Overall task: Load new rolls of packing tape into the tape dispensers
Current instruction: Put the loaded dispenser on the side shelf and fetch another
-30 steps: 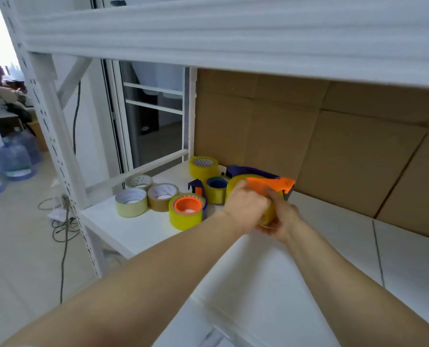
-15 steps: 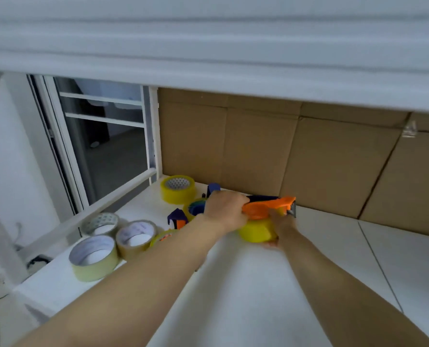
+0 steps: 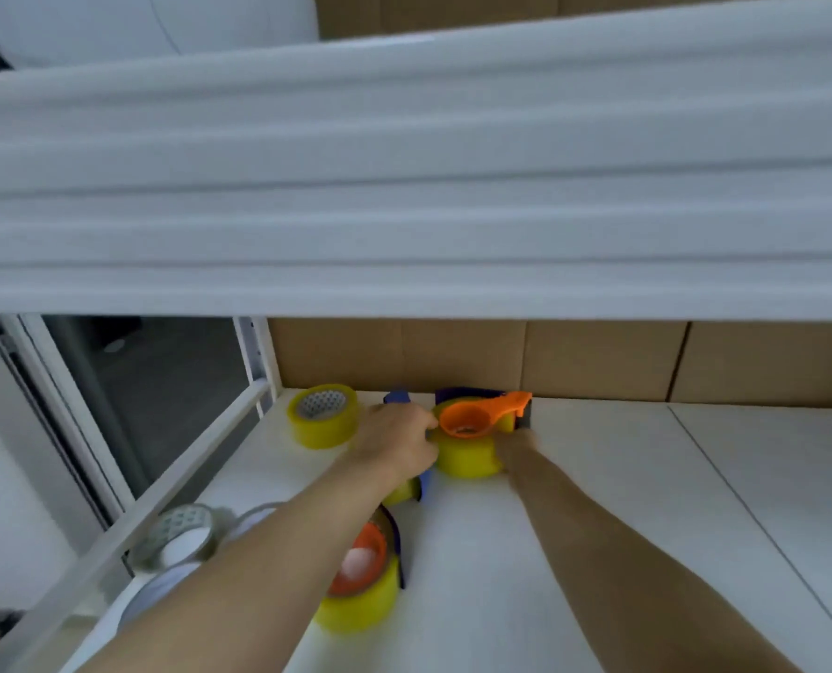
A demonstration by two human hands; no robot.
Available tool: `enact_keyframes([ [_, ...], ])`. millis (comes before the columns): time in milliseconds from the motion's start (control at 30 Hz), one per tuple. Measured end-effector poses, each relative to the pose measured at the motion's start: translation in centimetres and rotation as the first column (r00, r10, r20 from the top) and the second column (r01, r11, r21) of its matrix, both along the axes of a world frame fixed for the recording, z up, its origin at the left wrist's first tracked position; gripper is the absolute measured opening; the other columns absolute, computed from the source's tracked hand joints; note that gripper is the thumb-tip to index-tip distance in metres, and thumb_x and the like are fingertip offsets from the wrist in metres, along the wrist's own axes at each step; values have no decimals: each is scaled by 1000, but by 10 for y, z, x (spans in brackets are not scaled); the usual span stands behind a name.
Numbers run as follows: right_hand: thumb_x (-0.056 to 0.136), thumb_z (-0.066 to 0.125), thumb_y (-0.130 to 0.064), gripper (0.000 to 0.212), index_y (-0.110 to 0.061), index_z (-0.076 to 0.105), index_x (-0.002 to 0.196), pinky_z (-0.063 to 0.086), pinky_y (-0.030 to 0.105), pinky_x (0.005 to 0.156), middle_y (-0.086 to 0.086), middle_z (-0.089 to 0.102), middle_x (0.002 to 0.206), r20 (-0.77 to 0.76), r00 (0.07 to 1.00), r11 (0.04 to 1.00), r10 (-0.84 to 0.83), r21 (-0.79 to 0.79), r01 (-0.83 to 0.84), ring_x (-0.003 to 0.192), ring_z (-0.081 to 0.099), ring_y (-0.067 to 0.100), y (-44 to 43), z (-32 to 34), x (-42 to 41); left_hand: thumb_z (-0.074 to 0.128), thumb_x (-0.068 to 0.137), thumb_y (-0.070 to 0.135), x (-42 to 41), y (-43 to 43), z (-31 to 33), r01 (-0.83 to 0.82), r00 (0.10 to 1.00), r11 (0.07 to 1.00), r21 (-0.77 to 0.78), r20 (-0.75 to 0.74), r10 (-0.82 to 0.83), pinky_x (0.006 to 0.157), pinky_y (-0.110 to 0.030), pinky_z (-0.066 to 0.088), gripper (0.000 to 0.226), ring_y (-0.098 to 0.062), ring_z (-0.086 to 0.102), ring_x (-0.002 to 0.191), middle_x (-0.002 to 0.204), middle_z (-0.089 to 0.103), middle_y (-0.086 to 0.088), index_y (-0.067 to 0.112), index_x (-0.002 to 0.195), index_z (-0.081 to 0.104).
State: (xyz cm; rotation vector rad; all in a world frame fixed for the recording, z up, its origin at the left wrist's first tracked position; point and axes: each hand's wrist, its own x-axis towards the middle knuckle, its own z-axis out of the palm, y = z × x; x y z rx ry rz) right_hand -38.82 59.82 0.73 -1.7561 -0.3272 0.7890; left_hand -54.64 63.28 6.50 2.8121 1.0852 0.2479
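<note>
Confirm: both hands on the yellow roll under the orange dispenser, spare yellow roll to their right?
Wrong side. In the head view the spare yellow roll lies to the left of the hands. The left hand and right hand are on the yellow roll under the orange dispenser.

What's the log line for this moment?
left hand: grips dispenser | right hand: against roll, fingers hidden | dispenser: atop roll | place: shelf
</note>
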Motion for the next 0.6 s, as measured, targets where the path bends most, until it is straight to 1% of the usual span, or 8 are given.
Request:
enact_keyframes([
  [33,100,37,-18,45,-10,30,144,39,36,107,16,46,137,13,1000,998,5,-57,-4,126,45,32,-7,-2,1,52,90,24,5,-2,-1,17,1000,1000,2,-14,-17,96,-33,46,38,-24,53,120,129,60,0,26,127,58],
  [100,99,40,-23,32,-9,49,125,48,38,95,11,59,95,13,1000,997,-17,-75,18,97,56,28,-25,0,1,52,89,25,17,-12,0,64,998,998,4,-21,-64,88,-32,49,33,-24,58,112,120,65,1,25,120,63],
  [167,97,42,-33,28,-8,55,100,50,34,77,5,49,71,76,997,993,-22,-110,31,71,52,22,-44,3,9,52,89,33,33,-26,1,139,990,990,8,21,-139,73,-29,46,23,-24,62,101,103,68,1,26,105,67],
  [267,96,44,-37,39,-2,59,97,48,35,76,12,55,82,176,984,990,20,-141,5,78,54,25,-84,20,19,55,88,32,62,-56,5,211,977,977,-24,36,-210,69,-29,41,17,-25,61,99,98,63,-1,26,102,61],
  [367,97,40,-33,37,-1,59,93,41,31,75,13,56,88,321,945,970,58,-243,24,83,52,23,-137,32,39,57,87,39,97,-99,6,262,965,961,-88,23,-261,94,-30,44,53,-19,54,119,134,55,2,31,138,45],
  [433,97,40,-34,35,-6,56,83,38,28,72,8,55,82,389,919,952,61,-299,63,76,51,22,-182,41,55,56,86,41,122,-134,6,311,950,944,-108,40,-309,106,-34,37,60,-17,47,129,145,46,5,33,142,38],
  [500,96,40,-36,35,-6,59,93,38,28,72,6,56,84,452,888,932,80,-350,95,78,53,21,-235,50,70,56,86,42,150,-175,7,359,933,926,-118,43,-357,109,-37,34,61,-17,45,131,147,43,6,34,143,36],
  [600,96,42,-39,43,-6,57,119,45,31,85,11,62,112,509,856,911,93,-391,133,104,58,27,-325,57,103,55,86,41,195,-247,11,437,900,894,-97,47,-434,109,-34,34,62,-18,43,132,147,42,6,33,144,35],
])
